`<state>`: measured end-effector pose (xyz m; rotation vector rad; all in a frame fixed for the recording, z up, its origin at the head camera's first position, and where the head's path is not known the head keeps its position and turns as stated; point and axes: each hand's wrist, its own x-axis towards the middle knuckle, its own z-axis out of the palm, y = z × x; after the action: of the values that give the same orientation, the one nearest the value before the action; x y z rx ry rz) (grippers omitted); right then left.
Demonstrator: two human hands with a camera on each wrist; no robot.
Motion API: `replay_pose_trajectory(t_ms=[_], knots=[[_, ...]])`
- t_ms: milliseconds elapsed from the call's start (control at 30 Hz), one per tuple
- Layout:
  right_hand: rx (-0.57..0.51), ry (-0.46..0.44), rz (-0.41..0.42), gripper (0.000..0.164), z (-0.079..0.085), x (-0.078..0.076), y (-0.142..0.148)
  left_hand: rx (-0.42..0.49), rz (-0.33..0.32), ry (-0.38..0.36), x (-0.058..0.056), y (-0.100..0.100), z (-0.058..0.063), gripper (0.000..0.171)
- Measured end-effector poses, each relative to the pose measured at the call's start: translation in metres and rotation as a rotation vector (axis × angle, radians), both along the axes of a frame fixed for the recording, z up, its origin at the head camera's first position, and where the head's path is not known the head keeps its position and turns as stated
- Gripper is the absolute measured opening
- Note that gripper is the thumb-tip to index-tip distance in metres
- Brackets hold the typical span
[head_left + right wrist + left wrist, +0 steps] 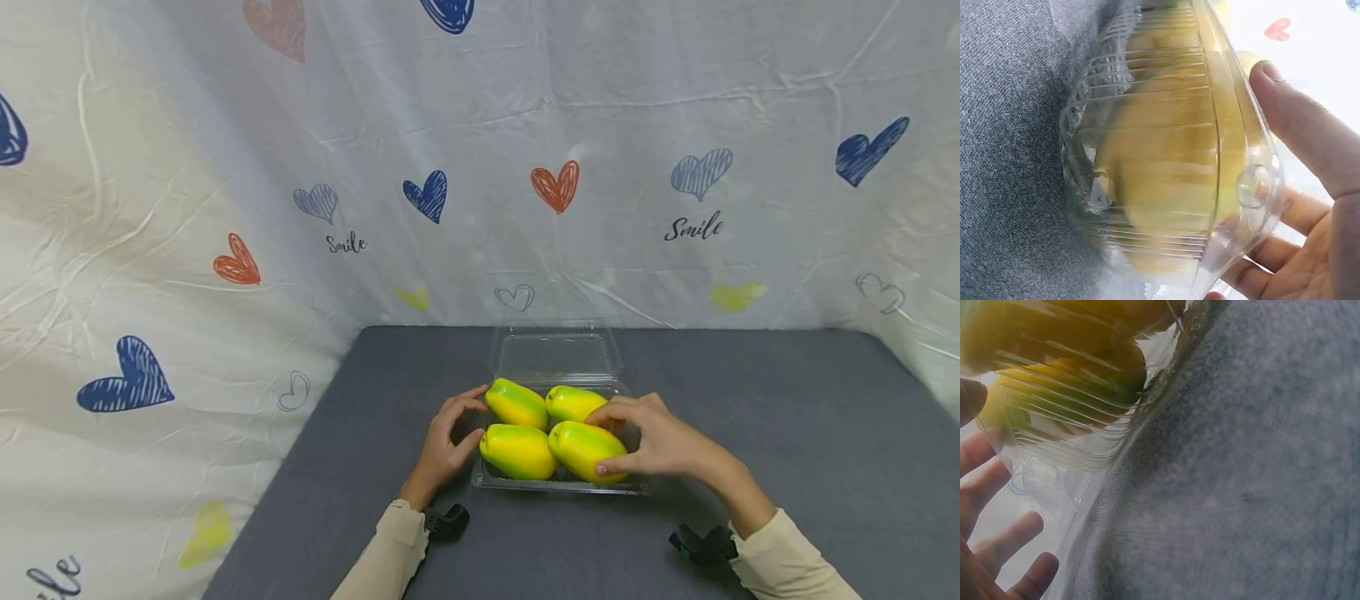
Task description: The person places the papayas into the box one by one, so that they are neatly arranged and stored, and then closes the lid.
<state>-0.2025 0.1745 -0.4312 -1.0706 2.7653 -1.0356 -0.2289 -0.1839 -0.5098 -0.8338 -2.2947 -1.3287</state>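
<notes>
A clear plastic clamshell box point(562, 488) sits on the table, its lid point(555, 354) tipped back behind it. Several yellow-green mangoes lie in its base: a front left one point(517, 452), a back left one point(517, 404), a back right one point(573, 403) and a front right one point(585, 450). My right hand point(660, 437) holds the front right mango between thumb and fingers. At the box's left side is my left hand point(446, 446), fingers spread, with fingertips beside the left mangoes. The left wrist view shows its fingers point(1019, 537) loosely extended near the ribbed wall.
A grey cloth covers the table point(787, 433). Behind and to the left hangs a white curtain point(480, 108) printed with hearts. Dark bands sit on both wrists, below the hands.
</notes>
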Motion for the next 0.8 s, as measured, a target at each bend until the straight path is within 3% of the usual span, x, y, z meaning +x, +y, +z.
replay_pose_trajectory(t_ms=[500, 800], knots=[[0.009, -0.020, 0.023, 0.054, -0.0001, -0.0001, 0.0008, -0.006, -0.003, 0.004, 0.0014, 0.0000, 0.0018, 0.029], [-0.033, -0.025, -0.015, 0.040, 0.0001, -0.0012, 0.0044, -0.011, 0.004, 0.005, 0.0003, -0.0001, 0.0005, 0.029]])
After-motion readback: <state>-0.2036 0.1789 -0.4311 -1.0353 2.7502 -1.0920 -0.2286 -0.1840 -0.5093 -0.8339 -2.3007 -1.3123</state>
